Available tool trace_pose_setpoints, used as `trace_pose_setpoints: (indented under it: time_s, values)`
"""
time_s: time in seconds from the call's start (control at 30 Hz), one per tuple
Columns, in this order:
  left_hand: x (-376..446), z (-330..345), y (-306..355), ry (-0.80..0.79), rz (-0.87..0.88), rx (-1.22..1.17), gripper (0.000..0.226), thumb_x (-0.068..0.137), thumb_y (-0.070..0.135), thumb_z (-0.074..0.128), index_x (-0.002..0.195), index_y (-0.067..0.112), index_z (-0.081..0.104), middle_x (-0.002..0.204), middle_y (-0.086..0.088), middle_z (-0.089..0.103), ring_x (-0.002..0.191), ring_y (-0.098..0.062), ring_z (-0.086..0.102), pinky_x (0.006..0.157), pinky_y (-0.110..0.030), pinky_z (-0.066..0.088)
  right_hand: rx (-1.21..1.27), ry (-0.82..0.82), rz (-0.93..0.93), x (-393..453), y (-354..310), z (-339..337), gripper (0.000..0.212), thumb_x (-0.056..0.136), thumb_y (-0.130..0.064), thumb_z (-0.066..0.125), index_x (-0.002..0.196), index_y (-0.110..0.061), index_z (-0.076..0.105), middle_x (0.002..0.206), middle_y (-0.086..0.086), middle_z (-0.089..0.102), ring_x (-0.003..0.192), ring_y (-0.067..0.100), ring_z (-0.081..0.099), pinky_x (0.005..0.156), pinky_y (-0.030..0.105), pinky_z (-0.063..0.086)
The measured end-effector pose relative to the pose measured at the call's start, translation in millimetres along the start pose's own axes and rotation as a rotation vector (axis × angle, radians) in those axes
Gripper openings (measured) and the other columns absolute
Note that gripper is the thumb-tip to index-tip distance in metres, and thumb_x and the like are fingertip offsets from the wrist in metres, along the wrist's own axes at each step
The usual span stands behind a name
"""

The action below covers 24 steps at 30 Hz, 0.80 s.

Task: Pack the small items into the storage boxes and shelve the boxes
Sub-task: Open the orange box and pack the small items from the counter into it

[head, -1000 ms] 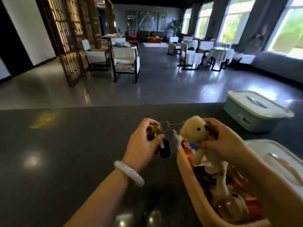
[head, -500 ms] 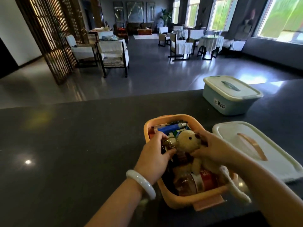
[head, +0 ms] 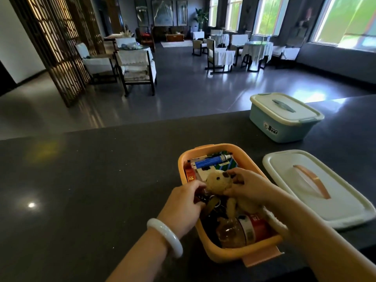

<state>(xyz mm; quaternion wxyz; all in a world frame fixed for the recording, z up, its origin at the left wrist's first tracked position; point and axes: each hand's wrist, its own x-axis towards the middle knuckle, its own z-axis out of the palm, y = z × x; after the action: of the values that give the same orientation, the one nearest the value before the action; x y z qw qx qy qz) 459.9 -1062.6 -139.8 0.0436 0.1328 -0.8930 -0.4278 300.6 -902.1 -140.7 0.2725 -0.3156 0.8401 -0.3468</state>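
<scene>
An open orange storage box (head: 240, 254) sits on the dark counter in front of me, filled with several small items: a blue tube (head: 211, 160), a small red pack (head: 190, 175), a clear jar (head: 234, 234). A tan plush bear keychain (head: 218, 181) lies on top of them. My right hand (head: 249, 185) grips the bear's head. My left hand (head: 183, 206) holds the keyring end (head: 211, 201) at the box's left wall. The box's white lid (head: 317, 190) with an orange handle lies to the right.
A closed teal storage box (head: 282, 119) with a white lid stands at the back right near the counter's far edge (head: 122, 128). Beyond it lies a lounge floor with chairs (head: 136, 68) and covered tables (head: 257, 51).
Both hands have come down from above the counter with the bear keychain, which now rests inside the orange box. The view tilted so the whole box and lid show.
</scene>
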Motion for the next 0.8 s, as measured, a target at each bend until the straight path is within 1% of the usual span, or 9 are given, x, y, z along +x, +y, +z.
trace_pose_setpoints:
  time_s: [0.07, 0.13, 0.2, 0.27, 0.3, 0.37, 0.53, 0.7, 0.8]
  values:
    - [2.9, 2.8, -0.6, 0.033, 0.047, 0.038, 0.046, 0.090, 0.019, 0.063, 0.129, 0.038, 0.049, 0.122, 0.022, 0.051, 0.104, 0.011, 0.048, 0.079, -0.007, 0.040, -0.018, -0.016, 0.007, -1.0, -5.4, -0.2, 0.030, 0.079, -0.041, 0.072, 0.100, -0.051, 0.053, 0.093, -0.023, 0.064, 0.083, -0.013, 0.062, 0.058, 0.009, 0.047]
    - [6.9, 4.2, -3.8, 0.103, 0.085, 0.066, 0.049, 0.088, 0.022, 0.065, 0.132, 0.035, 0.046, 0.130, 0.019, 0.046, 0.117, 0.007, 0.039, 0.094, -0.014, 0.035, -0.025, -0.004, -0.028, 0.3, -10.5, 4.0, 0.030, 0.078, -0.044, 0.072, 0.098, -0.056, 0.053, 0.094, -0.027, 0.064, 0.087, -0.016, 0.059, 0.060, 0.008, 0.048]
    - [11.8, 2.6, -8.6, 0.145, 0.108, 0.038, 0.056, 0.087, 0.025, 0.068, 0.135, 0.036, 0.041, 0.134, 0.020, 0.040, 0.122, 0.007, 0.032, 0.099, -0.016, 0.031, -0.080, 0.025, -0.072, 5.8, -13.3, 14.0, 0.034, 0.075, -0.052, 0.070, 0.101, -0.061, 0.050, 0.101, -0.030, 0.062, 0.095, -0.013, 0.059, 0.073, 0.010, 0.048]
    - [16.9, -0.3, -12.6, 0.117, 0.155, 0.040, 0.063, 0.086, 0.028, 0.068, 0.141, 0.036, 0.036, 0.138, 0.022, 0.037, 0.124, 0.009, 0.026, 0.104, -0.017, 0.028, -0.167, 0.032, -0.084, 12.7, -15.3, 22.2, 0.043, 0.075, -0.052, 0.070, 0.109, -0.059, 0.045, 0.107, -0.029, 0.058, 0.102, -0.009, 0.056, 0.087, 0.016, 0.045]
    - [19.1, -0.7, -14.0, 0.086, 0.177, 0.062, 0.065, 0.086, 0.028, 0.068, 0.142, 0.036, 0.035, 0.141, 0.021, 0.036, 0.127, 0.008, 0.025, 0.108, -0.020, 0.026, -0.180, 0.011, -0.081, 14.0, -15.5, 23.9, 0.050, 0.074, -0.049, 0.072, 0.114, -0.058, 0.043, 0.111, -0.028, 0.057, 0.105, -0.008, 0.054, 0.087, 0.016, 0.045]
    - [20.4, 0.9, -15.8, 0.047, 0.200, 0.112, 0.068, 0.087, 0.029, 0.067, 0.144, 0.037, 0.032, 0.145, 0.019, 0.034, 0.132, 0.005, 0.023, 0.114, -0.026, 0.021, -0.143, -0.054, -0.063, 11.5, -12.3, 19.4, 0.059, 0.073, -0.045, 0.076, 0.119, -0.058, 0.041, 0.113, -0.028, 0.058, 0.106, -0.010, 0.054, 0.078, 0.009, 0.045]
    - [16.8, 7.1, -17.2, 0.120, 0.221, 0.171, 0.062, 0.086, 0.034, 0.067, 0.139, 0.039, 0.036, 0.143, 0.022, 0.032, 0.126, 0.011, 0.019, 0.110, -0.022, 0.015, -0.015, -0.136, -0.049, -2.8, 3.3, -10.6, 0.052, 0.077, -0.037, 0.076, 0.120, -0.052, 0.050, 0.115, -0.030, 0.059, 0.104, -0.015, 0.054, 0.072, 0.007, 0.047]
    - [22.6, 22.2, -3.5, 0.167, 0.223, 0.286, 0.043, 0.092, 0.031, 0.060, 0.133, 0.031, 0.048, 0.136, 0.016, 0.045, 0.128, 0.002, 0.033, 0.105, -0.012, 0.020, -0.208, -0.197, -0.120, 7.3, 14.0, -22.2, 0.033, 0.079, -0.037, 0.074, 0.105, -0.049, 0.057, 0.107, -0.027, 0.059, 0.098, -0.017, 0.054, 0.073, 0.008, 0.047]
    - [25.9, 31.4, 0.8, 0.185, 0.158, 0.354, 0.045, 0.093, 0.024, 0.058, 0.136, 0.033, 0.046, 0.138, 0.016, 0.047, 0.129, 0.001, 0.034, 0.104, -0.011, 0.015, -0.315, -0.241, -0.201, 15.4, 19.9, -23.5, 0.026, 0.078, -0.043, 0.072, 0.094, -0.054, 0.054, 0.101, -0.030, 0.056, 0.096, -0.020, 0.050, 0.073, 0.009, 0.044]
